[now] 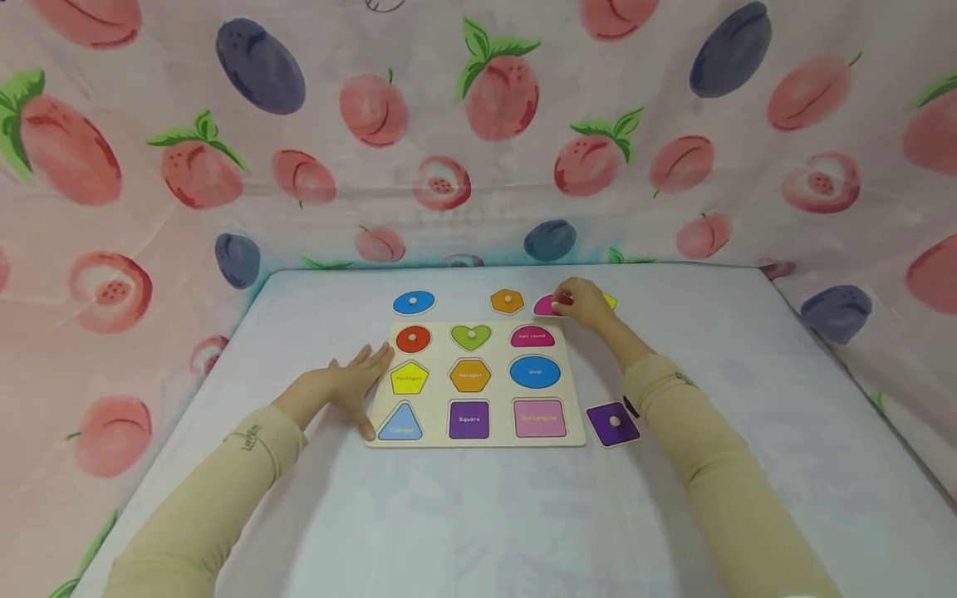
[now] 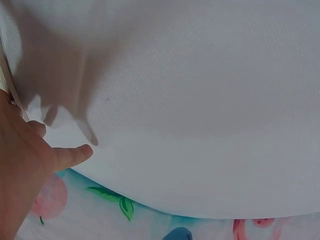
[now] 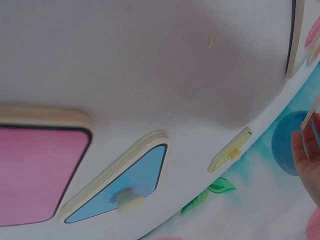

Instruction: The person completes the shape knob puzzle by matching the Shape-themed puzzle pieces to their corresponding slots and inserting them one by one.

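Observation:
A wooden shape puzzle board (image 1: 434, 399) lies on the table. My left hand (image 1: 353, 387) rests along its left edge with fingers spread, holding nothing; the left wrist view shows this hand (image 2: 30, 155) at its left side. Past the board's far right corner, my right hand (image 1: 585, 304) pinches a magenta half-round puzzle piece (image 1: 546, 306), its knob hidden by the fingers. In the right wrist view only part of that hand (image 3: 307, 150) shows, at the right edge. A red circle piece (image 1: 413, 339) and a green heart piece (image 1: 470, 336) sit in the board.
Behind the board lie a blue oval piece (image 1: 414, 302), an orange hexagon piece (image 1: 507, 301) and a partly hidden yellow piece (image 1: 610, 300). A purple square piece (image 1: 613, 424) lies at its right. The right wrist view shows a pink piece (image 3: 40, 175) and blue triangle piece (image 3: 145, 175).

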`<state>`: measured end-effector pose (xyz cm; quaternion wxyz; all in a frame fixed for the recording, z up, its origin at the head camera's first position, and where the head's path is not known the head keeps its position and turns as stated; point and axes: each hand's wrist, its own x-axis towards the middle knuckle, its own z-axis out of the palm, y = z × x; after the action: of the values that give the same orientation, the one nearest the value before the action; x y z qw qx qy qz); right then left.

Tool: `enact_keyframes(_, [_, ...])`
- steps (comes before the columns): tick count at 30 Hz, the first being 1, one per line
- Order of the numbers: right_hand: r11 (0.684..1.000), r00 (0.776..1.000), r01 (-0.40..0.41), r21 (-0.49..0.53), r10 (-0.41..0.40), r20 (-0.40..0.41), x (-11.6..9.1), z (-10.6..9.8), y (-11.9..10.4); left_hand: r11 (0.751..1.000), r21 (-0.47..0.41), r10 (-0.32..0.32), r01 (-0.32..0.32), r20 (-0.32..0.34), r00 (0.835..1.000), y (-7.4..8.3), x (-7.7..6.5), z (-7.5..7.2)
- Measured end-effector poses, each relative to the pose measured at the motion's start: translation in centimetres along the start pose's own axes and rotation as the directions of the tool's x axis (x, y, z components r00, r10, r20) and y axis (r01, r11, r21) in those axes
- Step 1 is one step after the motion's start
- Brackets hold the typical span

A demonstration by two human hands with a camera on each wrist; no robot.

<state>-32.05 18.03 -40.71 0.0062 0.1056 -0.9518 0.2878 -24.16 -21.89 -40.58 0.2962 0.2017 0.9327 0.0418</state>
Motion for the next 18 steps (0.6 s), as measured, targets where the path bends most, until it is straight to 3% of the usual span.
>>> enact_keyframes(18, [0.992, 0.995, 0.096, 0.079, -0.096, -0.003, -2.1, 0.9, -1.2, 1.0, -0.006, -0.014, 0.014, 0.015, 1.0, 0.5, -0.2, -0.1])
